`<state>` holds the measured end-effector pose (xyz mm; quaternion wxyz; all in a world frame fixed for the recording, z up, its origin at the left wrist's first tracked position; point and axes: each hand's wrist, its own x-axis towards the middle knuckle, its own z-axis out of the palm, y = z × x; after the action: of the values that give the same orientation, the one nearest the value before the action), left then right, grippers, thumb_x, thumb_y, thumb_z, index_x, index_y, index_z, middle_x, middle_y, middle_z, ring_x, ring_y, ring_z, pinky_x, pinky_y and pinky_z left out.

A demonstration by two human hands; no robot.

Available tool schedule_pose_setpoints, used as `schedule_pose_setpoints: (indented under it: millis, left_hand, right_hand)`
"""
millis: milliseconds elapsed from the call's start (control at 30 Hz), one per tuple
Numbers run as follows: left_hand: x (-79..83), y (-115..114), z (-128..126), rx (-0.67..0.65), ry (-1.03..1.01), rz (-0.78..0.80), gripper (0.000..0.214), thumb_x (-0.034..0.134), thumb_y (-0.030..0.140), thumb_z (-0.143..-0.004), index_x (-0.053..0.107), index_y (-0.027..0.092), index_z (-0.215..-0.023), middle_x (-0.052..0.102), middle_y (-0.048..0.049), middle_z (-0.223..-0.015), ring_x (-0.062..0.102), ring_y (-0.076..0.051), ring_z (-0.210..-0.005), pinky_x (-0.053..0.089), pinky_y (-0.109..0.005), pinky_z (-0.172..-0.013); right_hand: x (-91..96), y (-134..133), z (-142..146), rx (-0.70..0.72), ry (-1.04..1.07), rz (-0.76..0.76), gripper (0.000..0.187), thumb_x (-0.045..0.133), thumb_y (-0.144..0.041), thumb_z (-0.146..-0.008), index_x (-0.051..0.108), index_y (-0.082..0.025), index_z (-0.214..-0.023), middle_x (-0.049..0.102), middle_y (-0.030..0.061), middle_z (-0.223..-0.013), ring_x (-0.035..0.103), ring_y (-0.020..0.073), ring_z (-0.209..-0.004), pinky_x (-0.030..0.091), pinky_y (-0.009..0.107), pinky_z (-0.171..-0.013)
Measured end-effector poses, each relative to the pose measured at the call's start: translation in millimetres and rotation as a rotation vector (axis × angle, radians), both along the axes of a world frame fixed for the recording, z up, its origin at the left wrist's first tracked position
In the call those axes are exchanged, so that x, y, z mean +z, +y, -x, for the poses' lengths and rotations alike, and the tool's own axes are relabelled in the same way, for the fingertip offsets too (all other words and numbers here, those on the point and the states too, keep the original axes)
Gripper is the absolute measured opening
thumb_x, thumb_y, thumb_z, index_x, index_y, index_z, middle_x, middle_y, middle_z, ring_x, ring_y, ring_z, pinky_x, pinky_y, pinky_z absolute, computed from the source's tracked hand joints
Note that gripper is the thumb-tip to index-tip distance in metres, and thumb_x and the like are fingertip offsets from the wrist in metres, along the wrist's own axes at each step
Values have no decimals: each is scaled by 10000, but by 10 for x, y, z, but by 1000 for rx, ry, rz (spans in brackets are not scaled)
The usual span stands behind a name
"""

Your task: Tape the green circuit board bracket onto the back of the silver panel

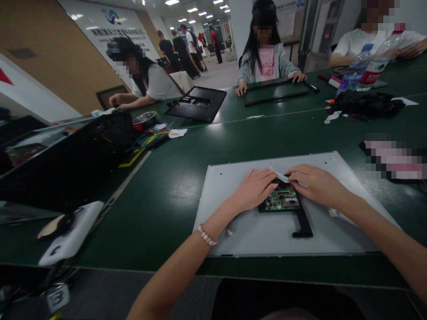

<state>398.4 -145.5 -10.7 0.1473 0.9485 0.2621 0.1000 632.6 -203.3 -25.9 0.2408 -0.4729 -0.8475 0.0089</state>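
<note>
At the circuit board's (283, 201) twelve o'clock edge, your left grip (255, 189) and right grip (316, 184) both pinch one white strip (279, 176).

Matt grey metal panel (253, 235), glossy green circuit board (282, 201), smooth dark-green tabletop (173, 178).

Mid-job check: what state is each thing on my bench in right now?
left hand, open, flat on the grey panel.
right hand, fingertips at the white strip's end; grip unclear.
white strip, raised, spanning between the two hands.
circuit board, flat on the panel, partly covered.
grey panel, lying flat on the table.
</note>
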Motion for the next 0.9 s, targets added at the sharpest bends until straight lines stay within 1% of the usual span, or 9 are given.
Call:
schedule_pose_setpoints:
  millis: [133, 267, 467, 667, 767, 900]
  left_hand:
    - [6, 5, -9, -5, 25, -8, 445, 277, 384, -1035, 508, 208, -1372, 528, -90, -1434, 420, -220, -1372, 258, -505, -1147]
    - [-8, 7, -9, -5, 22, 2, 457, 262, 395, -1038, 493, 215, -1389, 517, -81, -1447, 398, -223, -1386, 263, -506, -1140]
    - [-41, 5, -4, 6, 25, -24, 462, 265, 419, -1037, 488, 242, -1401, 529, -84, -1435, 414, -230, -1375, 279, -518, -1127]
    - [-33, 10, -11, 3, 47, -44, 461, 282, 416, -1033, 487, 235, -1404, 531, -76, -1433, 425, -233, -1366, 319, -517, -1103]
    - [-29, 10, -11, 3, 47, -28, 462, 264, 420, -1037, 481, 236, -1400, 519, -65, -1443, 423, -233, -1365, 308, -545, -1104]
    - [-36, 8, -2, 23, 55, -38, 465, 244, 433, -1038, 486, 249, -1390, 494, -60, -1464, 395, -238, -1380, 283, -570, -1112]
  right_hand:
    - [-1, 4, -9, 42, 14, 5, 252, 506, -145, -879, 733, -227, -952, 731, 78, -1065, 668, 255, -1003, 538, 455, -901]
    - [-12, 2, -14, 86, 32, 15, 286, 491, -160, -890, 747, -229, -997, 743, 71, -1063, 672, 245, -1024, 526, 471, -948]
    - [10, -28, -7, 86, 128, 57, 258, 543, -206, -859, 769, -289, -955, 766, 15, -1009, 678, 237, -1053, 533, 469, -963]
    - [25, -36, -7, 68, 104, 75, 235, 553, -240, -864, 772, -295, -928, 767, 13, -1003, 675, 248, -1068, 530, 490, -967]
    - [27, -29, -10, 81, 61, 71, 239, 539, -241, -877, 771, -285, -918, 768, 21, -987, 674, 247, -1075, 528, 478, -972]
    - [42, -29, -1, 86, 77, 69, 235, 543, -240, -873, 774, -274, -902, 769, 32, -976, 679, 259, -1066, 531, 488, -964]
